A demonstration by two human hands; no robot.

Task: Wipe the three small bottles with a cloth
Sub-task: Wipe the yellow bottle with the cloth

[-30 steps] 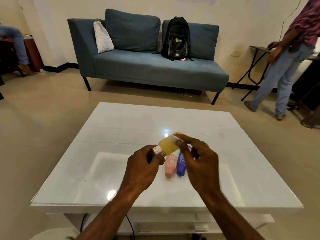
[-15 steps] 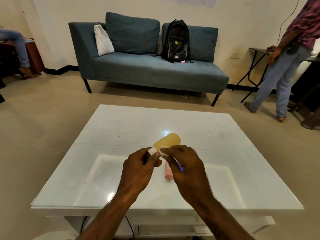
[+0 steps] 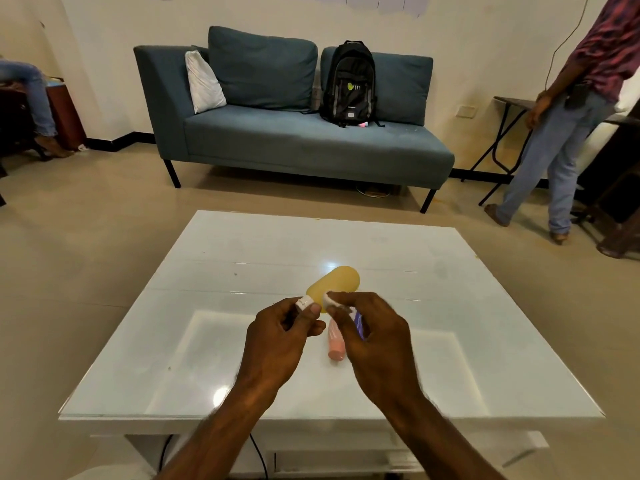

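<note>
While the left hand (image 3: 280,336) pinches the white cap end of the yellow bottle (image 3: 334,285) between thumb and fingers, the bottle's body juts up and away from that grip, clear of the white table (image 3: 433,306) and tilted toward the far side. The right hand (image 3: 374,337) is closed on a small white cloth (image 3: 329,299), only a scrap of which shows at the fingertips, and it presses that scrap against the bottle's lower flank, just beyond the left thumb. So the step in hand looks to be the wiping of the first bottle, with the cloth working close to the neck; how much of its surface is already done cannot be told from here. Below the two grips, on the tabletop, the pink bottle (image 3: 336,342) lies on its side, and the blue bottle (image 3: 358,323) lies touching or just beside it, mostly hidden behind the right hand's fingers. Both seem still to be waiting their turn, which would put the task somewhere in its first third. The next move calls for drawing the cloth along the body away from the left-hand pinch toward the rounded far end, and probably turning the bottle in that pinch so the hidden side meets the cloth; the hold on the cap is narrow, so pressure should stay light.
</note>
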